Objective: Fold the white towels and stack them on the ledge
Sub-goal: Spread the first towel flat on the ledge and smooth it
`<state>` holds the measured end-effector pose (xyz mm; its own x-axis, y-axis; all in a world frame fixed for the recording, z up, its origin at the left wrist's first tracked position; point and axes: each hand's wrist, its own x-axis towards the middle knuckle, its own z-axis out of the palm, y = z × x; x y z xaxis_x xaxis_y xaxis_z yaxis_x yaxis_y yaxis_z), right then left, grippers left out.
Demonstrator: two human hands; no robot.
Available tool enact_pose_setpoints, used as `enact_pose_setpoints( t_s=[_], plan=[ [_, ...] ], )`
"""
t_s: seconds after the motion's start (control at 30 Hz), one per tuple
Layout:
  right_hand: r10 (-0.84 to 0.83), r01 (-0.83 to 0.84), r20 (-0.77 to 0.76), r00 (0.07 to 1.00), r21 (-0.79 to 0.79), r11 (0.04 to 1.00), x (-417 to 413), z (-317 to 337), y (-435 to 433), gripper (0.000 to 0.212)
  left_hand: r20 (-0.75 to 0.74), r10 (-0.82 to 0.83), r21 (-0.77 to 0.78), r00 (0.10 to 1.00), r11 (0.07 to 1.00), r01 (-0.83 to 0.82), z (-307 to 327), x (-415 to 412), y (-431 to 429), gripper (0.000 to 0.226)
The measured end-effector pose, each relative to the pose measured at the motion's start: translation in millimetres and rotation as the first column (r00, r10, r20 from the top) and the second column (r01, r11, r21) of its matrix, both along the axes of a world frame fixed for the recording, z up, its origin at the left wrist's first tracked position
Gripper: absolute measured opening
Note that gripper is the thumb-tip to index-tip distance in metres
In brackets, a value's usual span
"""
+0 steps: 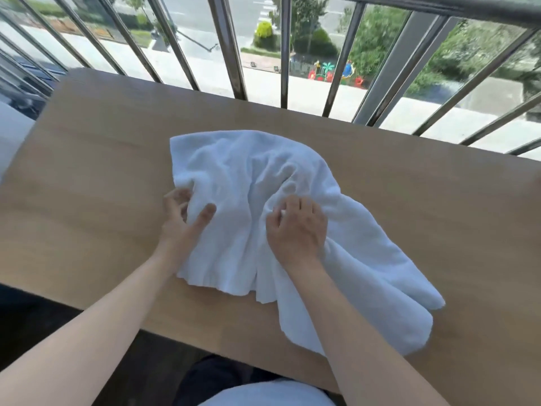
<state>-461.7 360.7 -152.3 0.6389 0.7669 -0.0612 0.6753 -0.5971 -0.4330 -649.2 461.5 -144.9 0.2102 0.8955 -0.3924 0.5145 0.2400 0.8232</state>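
I am watching the left hand (181,218) gripping the white towel (234,168). The right hand (297,230) is pinching its folds.

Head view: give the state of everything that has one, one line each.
towel: unfolded, crumpled, lying on the ledge.
left hand: grips the towel's left edge, thumb on top.
right hand: fingers curled, pinching the towel near its middle.
ledge: holds the one towel, with no folded stack in view.
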Motion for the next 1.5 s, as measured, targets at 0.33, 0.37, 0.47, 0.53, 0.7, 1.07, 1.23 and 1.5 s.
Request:
enact_pose_setpoints(
  t_s=[0.33,0.37,0.47,0.53,0.7,1.07,1.23,1.5],
  plan=[
    [0.194,-0.167,-0.209,0.959,0.139,0.976,-68,10,51,0.038,0.322,0.168,-0.597,0.932,0.8,0.062,-8,-1,67,0.076],
    [0.147,-0.115,-0.268,0.952,0.13,0.985,-74,9,56,0.043,0.345,0.131,-0.601,0.929,0.792,0.112,-9,-1,73,0.073],
    [0.056,-0.027,-0.324,0.944,0.093,0.995,-92,3,66,0.055,0.438,0.067,-0.567,0.896,0.794,0.218,-13,-5,88,0.06],
    [0.051,-0.026,-0.321,0.946,0.082,0.996,-105,-1,73,0.056,0.499,0.031,-0.552,0.866,0.782,0.29,-14,-13,99,0.053],
    [-0.001,-0.015,-0.21,0.978,-0.073,0.997,-138,-20,105,0.057,0.498,-0.066,-0.456,0.865,0.828,0.326,-23,-39,129,0.051],
    [-0.036,0.068,0.139,0.99,-0.229,0.971,-162,-62,129,0.07,0.282,-0.274,-0.192,0.919,0.923,0.334,-42,-79,177,0.044],
    [-0.036,0.079,0.165,0.986,-0.259,0.963,-160,-63,132,0.072,0.364,-0.336,-0.215,0.869,0.877,0.429,-40,-95,182,0.043],
    [-0.011,0.063,0.148,0.989,-0.349,0.935,-158,-60,133,0.07,0.143,-0.213,-0.124,0.967,0.965,0.231,-41,-112,163,0.042]
  ],
)
